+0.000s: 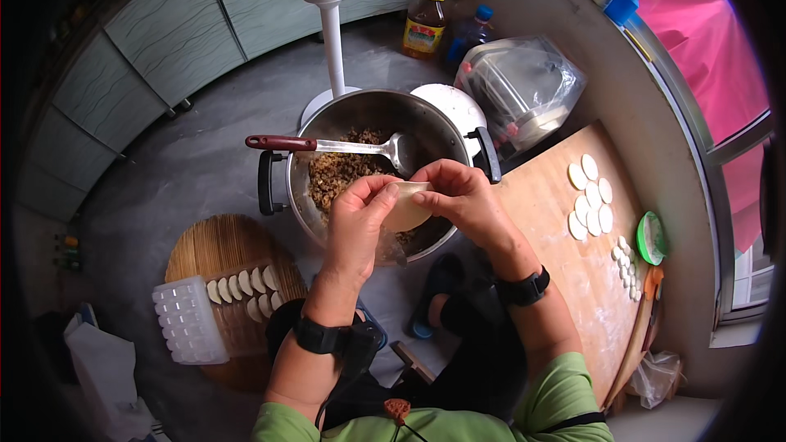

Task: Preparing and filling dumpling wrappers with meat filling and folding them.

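Observation:
A thin round dough wrapper (406,212) hangs between my two hands over a large steel pot. My left hand (362,209) pinches its upper left edge between thumb and fingers. The upper right edge is held by my right hand (460,196). Brown minced filling (341,172) lies in the steel pot (374,101), partly hidden behind my hands. Across the pot's rim rests a metal serving spoon (353,147) with a dark red handle, its bowl inside the pot. Whether the wrapper contains filling cannot be made out.
At the right, a floured wooden board (534,196) bears several dough rounds (592,196), small dough pieces (625,267) and a green bowl (651,238). At the left, folded dumplings (245,283) lie beside a white plastic tray (189,322) on a round slatted mat (215,239). A fan stand (332,43) rises behind the pot.

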Demonstrator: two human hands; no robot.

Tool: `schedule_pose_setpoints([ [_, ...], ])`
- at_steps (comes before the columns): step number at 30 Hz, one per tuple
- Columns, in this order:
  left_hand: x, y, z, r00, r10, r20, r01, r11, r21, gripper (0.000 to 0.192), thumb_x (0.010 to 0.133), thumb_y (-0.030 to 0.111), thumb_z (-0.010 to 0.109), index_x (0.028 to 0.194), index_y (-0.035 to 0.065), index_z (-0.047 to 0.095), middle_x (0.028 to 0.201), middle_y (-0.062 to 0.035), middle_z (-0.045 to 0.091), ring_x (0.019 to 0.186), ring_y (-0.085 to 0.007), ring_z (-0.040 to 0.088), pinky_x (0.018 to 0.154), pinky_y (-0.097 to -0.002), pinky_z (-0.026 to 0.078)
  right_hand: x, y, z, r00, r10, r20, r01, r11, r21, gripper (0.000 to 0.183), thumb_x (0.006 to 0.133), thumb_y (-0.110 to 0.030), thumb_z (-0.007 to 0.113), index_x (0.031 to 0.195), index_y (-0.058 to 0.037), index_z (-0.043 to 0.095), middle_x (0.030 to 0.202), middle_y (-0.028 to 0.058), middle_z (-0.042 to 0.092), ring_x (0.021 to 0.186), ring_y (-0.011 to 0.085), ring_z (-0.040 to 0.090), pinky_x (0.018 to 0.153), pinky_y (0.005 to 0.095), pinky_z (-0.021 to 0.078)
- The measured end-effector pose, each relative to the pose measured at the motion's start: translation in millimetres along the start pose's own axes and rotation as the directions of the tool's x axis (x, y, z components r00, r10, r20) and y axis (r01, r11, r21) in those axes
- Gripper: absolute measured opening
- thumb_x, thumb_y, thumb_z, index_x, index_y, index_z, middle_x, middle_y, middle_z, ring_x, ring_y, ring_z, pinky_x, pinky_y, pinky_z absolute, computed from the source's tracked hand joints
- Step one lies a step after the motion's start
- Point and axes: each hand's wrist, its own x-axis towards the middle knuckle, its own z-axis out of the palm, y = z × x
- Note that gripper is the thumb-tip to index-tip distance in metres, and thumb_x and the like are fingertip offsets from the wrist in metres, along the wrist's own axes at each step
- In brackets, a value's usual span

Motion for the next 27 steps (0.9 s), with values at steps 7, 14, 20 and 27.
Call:
schedule_pose_setpoints([
  [7, -1, -1, 6, 0.998, 0.059, -0.001, -0.058, 0.990, 0.129, 0.011, 0.083, 0.002, 0.059, 0.093, 0.0024, 0.062, 0.088, -0.0010, 0.061, 0.080, -0.0069, 0.055, 0.073, -0.0203, 0.044, -5, 2, 7, 0.945, -0.300, -0.129, 0.231, 0.894, -0.383, 0.011, 0.076, 0.003, 0.063, 0.085, -0.0015, 0.059, 0.079, 0.0023, 0.061, 0.072, 0.0073, 0.056, 0.064, 0.0222, 0.0464],
  [14, 2, -7, 4, 0.958, 0.286, -0.003, -0.275, 0.925, 0.261, 0.014, 0.075, -0.008, 0.060, 0.085, 0.0012, 0.061, 0.084, -0.0010, 0.060, 0.078, -0.0082, 0.056, 0.069, -0.0203, 0.045, -8, -2, 5, 0.720, -0.687, 0.100, 0.567, 0.498, -0.656, 0.021, 0.065, 0.008, 0.064, 0.081, -0.0049, 0.059, 0.085, 0.0062, 0.062, 0.078, 0.0247, 0.060, 0.065, 0.0309, 0.0495],
  [20, 1, 0, 5, 0.861, 0.502, 0.086, -0.475, 0.731, 0.489, 0.014, 0.071, -0.008, 0.062, 0.081, 0.0017, 0.062, 0.083, -0.0030, 0.059, 0.075, -0.0114, 0.057, 0.065, -0.0209, 0.045, -11, -4, 5, 0.731, -0.675, 0.102, 0.580, 0.534, -0.615, 0.021, 0.067, 0.007, 0.065, 0.083, -0.0049, 0.060, 0.085, 0.0066, 0.061, 0.077, 0.0224, 0.061, 0.066, 0.0293, 0.0493],
  [27, -5, 0, 7, 0.985, 0.170, 0.038, -0.173, 0.921, 0.350, 0.008, 0.081, 0.002, 0.061, 0.089, 0.0008, 0.063, 0.088, -0.0023, 0.063, 0.078, -0.0072, 0.057, 0.069, -0.0205, 0.046, -12, 5, 1, 0.973, -0.194, -0.128, 0.183, 0.978, -0.097, 0.008, 0.084, -0.005, 0.061, 0.090, -0.0010, 0.059, 0.079, 0.0004, 0.060, 0.071, 0.0059, 0.054, 0.064, 0.0208, 0.0445],
])
